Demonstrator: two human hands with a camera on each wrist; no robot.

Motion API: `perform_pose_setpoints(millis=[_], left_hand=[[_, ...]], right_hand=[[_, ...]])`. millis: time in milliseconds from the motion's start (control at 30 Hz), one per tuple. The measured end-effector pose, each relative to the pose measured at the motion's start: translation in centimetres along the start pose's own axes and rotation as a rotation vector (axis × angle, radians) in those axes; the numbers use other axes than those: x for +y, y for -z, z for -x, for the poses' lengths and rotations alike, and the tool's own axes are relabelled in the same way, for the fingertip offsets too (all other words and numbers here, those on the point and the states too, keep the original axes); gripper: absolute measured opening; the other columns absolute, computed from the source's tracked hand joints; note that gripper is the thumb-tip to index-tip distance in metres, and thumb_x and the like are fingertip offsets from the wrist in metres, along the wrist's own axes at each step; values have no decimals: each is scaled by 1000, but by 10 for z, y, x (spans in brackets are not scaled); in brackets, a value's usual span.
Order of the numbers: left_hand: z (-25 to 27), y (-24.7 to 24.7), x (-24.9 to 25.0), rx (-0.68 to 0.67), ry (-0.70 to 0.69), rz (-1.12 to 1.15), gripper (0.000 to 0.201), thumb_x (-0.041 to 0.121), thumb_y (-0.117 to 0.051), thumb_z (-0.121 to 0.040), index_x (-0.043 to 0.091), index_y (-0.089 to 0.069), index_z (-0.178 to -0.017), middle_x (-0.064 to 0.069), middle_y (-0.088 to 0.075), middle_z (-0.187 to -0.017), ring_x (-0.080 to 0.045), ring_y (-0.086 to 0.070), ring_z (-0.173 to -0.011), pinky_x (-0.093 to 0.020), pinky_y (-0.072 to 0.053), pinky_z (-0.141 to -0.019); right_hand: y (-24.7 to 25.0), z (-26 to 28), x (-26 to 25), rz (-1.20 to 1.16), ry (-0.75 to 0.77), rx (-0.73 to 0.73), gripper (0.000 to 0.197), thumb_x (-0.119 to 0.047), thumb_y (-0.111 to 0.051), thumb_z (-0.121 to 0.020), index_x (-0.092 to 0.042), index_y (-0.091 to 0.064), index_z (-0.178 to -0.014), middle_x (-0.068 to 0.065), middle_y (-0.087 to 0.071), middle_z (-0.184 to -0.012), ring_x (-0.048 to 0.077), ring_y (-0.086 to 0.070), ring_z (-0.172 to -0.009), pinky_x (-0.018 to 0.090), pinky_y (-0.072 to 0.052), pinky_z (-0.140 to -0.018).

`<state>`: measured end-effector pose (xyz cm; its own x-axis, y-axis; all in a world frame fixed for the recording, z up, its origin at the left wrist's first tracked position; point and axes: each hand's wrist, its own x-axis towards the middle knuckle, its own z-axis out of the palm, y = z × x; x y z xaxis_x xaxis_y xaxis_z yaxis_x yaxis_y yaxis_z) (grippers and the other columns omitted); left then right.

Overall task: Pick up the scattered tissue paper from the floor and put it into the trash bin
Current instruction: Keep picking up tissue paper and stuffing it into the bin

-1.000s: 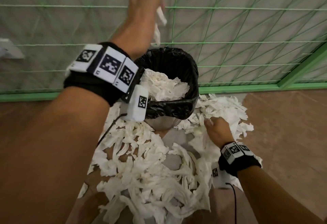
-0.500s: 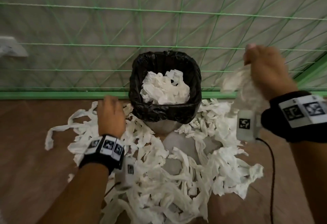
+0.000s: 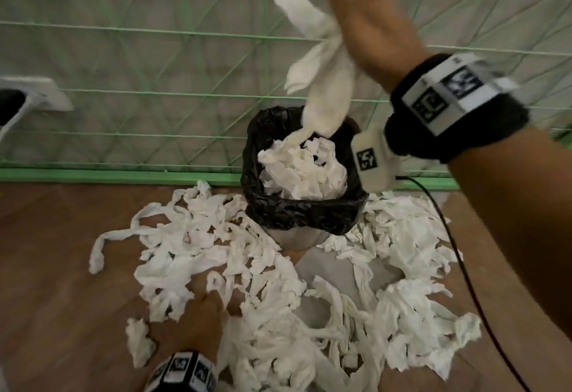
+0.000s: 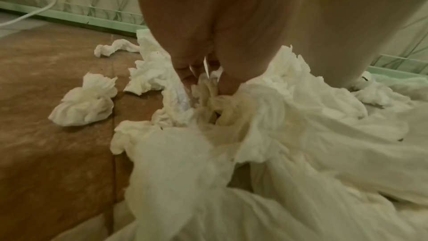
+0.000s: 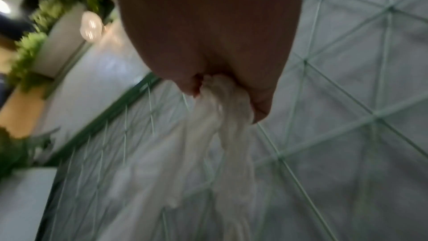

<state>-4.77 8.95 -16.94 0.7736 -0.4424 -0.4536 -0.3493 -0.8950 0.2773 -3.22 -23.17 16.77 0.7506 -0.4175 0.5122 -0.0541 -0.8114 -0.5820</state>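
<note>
A trash bin lined with a black bag stands by the fence, heaped with white tissue. My right hand is raised above it and grips a bunch of tissue strips that dangle toward the bin's opening. In the right wrist view the right hand pinches the same tissue strips. Scattered tissue paper covers the floor in front of the bin. My left hand is low at the near left edge of that pile. In the left wrist view the left hand pinches a fold of tissue.
A green mesh fence with a green base rail runs behind the bin. The floor is brown wood, with a grey patch under the pile. A loose wad lies left of my left hand. A black cable hangs from my right wrist.
My right hand has risen from right of the bin to above it, carrying the tissue bunch. My left hand has dropped back from beside the bin into the near part of the pile.
</note>
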Motion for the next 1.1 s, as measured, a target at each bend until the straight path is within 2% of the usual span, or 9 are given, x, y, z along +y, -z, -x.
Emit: perform_pose_setpoints(millis=[133,200,300,400,567,700,833,967,1100], left_hand=[[1,10,-1,-11,185,97,43,28,-26,-98,37,-34,-140,5,-34,-152,-24,-34,-139,-53,-22,-116],[0,12,-3,-9,189,69,47,33,-22,-95,37,-30,-140,9,-29,-153,-21,-31,-141,-55,-22,-115],[-5,13,-6,85,167,110,30,37,-27,-96,28,-45,-118,-1,-45,-130,-25,-46,-123,-56,-41,-98],[-6,20,-2,172,81,229,27,36,-38,-97,14,-49,-107,-16,-50,-114,-34,-52,-104,-43,-46,-85],[-10,46,11,240,15,424,24,22,-49,-97,7,-47,-115,-18,-61,-108,-37,-59,-104,-41,-45,-89],[-14,68,22,248,-47,479,25,11,-42,-98,14,-42,-123,-17,-66,-83,-32,-61,-75,-37,-47,-72],[-16,96,38,309,-81,480,31,5,-41,-98,4,-50,-127,-24,-63,-117,-40,-58,-112,-39,-42,-91],[-16,141,63,360,-93,585,36,38,-42,-99,10,-48,-122,-19,-61,-120,-36,-56,-112,-41,-41,-91],[-21,194,94,535,-280,657,19,32,-51,-97,18,-40,-105,-6,-60,-96,-28,-61,-87,-40,-53,-76]], right_hand=[[-47,36,27,396,-165,-568,22,-29,-49,-95,-12,-60,-102,6,-56,-104,23,-54,-97,33,-45,-89],[-55,55,38,399,-257,-785,30,-32,-56,-92,-19,-62,-118,4,-58,-125,22,-56,-111,31,-45,-90],[-49,66,52,233,-321,-600,27,-22,-59,-89,-24,-65,-116,1,-62,-125,20,-59,-114,31,-48,-94],[-30,72,68,26,-430,-165,23,-8,-56,-83,-20,-71,-95,-5,-70,-92,13,-64,-90,25,-48,-80],[1,121,126,-11,-690,207,15,-9,-56,-79,-17,-68,-81,5,-68,-80,24,-65,-81,39,-53,-82],[-3,200,181,364,-962,-149,22,-19,-55,-87,-4,-66,-98,23,-67,-106,38,-63,-99,37,-48,-86],[-21,283,206,530,-1196,-504,46,-37,-67,-81,-27,-49,-122,21,-30,-142,38,-61,-99,38,-51,-89],[-29,312,204,667,-1040,-614,37,-33,-60,-85,-26,-52,-120,14,-45,-126,36,-58,-105,39,-48,-93],[-28,314,199,713,-1008,-696,23,-23,-50,-90,-18,-55,-111,10,-61,-116,28,-60,-107,33,-48,-89]])
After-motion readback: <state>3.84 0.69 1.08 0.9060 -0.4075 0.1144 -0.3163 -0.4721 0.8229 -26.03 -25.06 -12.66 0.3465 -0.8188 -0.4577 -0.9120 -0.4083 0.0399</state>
